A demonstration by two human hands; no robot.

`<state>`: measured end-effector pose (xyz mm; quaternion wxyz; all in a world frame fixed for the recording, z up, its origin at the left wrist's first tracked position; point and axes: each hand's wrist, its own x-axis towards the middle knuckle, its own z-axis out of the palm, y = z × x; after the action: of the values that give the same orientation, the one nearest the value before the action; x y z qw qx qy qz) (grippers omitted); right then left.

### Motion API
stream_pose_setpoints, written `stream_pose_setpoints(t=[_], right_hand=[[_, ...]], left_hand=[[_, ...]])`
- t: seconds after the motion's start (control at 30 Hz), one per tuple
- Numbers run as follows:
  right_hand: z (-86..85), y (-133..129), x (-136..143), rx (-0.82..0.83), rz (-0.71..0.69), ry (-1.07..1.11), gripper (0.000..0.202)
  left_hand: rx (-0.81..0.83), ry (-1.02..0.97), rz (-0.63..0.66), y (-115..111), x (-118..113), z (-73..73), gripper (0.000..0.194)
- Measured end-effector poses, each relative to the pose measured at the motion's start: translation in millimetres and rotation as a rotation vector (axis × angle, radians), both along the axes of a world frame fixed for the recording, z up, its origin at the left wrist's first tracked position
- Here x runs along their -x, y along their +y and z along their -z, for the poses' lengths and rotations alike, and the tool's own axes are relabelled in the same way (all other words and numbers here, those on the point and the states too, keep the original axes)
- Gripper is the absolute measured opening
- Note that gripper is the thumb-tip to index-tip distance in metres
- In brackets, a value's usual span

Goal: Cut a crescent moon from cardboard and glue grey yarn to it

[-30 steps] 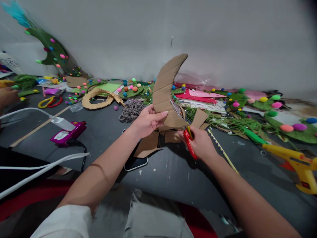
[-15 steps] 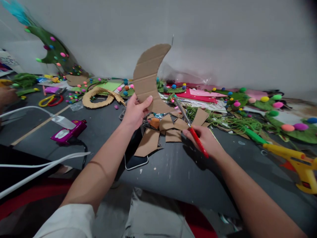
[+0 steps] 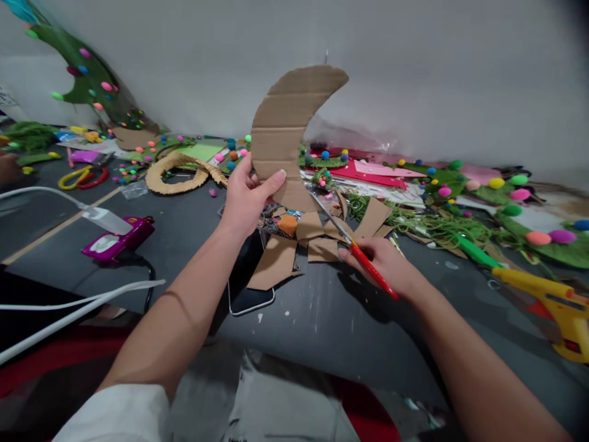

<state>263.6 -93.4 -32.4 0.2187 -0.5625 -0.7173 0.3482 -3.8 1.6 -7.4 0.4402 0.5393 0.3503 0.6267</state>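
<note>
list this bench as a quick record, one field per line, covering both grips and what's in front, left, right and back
left grip: holding the cardboard crescent up
right grip: holding the red-handled scissors, blades toward the crescent's lower end; contact unclear
front: cardboard scraps, one lying partly over a phone
left: purple socket block with white plug
right: yellow glue gun
back left: green crescent with pom-poms by the wall

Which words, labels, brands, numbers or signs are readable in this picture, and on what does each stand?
No text is readable.
White object at the far left edge: dark marks, too small and blurred to read.
Crescent-shaped brown cardboard piece: no writing visible on the side shown.
</note>
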Motion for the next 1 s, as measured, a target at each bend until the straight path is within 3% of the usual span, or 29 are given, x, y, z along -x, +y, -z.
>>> stream_pose_setpoints(t=[0.33,0.57,1.0], right_hand=[[0.0,-2,5,-0.033,-0.005,-0.069,0.045],[4.1,-5,9,-0.019,0.009,-0.062,0.044],[2.5,-11,21,-0.077,0.074,-0.021,0.058]], left_hand=[[0.127,-0.119,0.047,-10,-10,0.2,0.059],[0.118,-0.083,0.041,-11,-10,-0.1,0.058],[0.198,-0.157,0.000,-13,-13,-6.1,0.033]])
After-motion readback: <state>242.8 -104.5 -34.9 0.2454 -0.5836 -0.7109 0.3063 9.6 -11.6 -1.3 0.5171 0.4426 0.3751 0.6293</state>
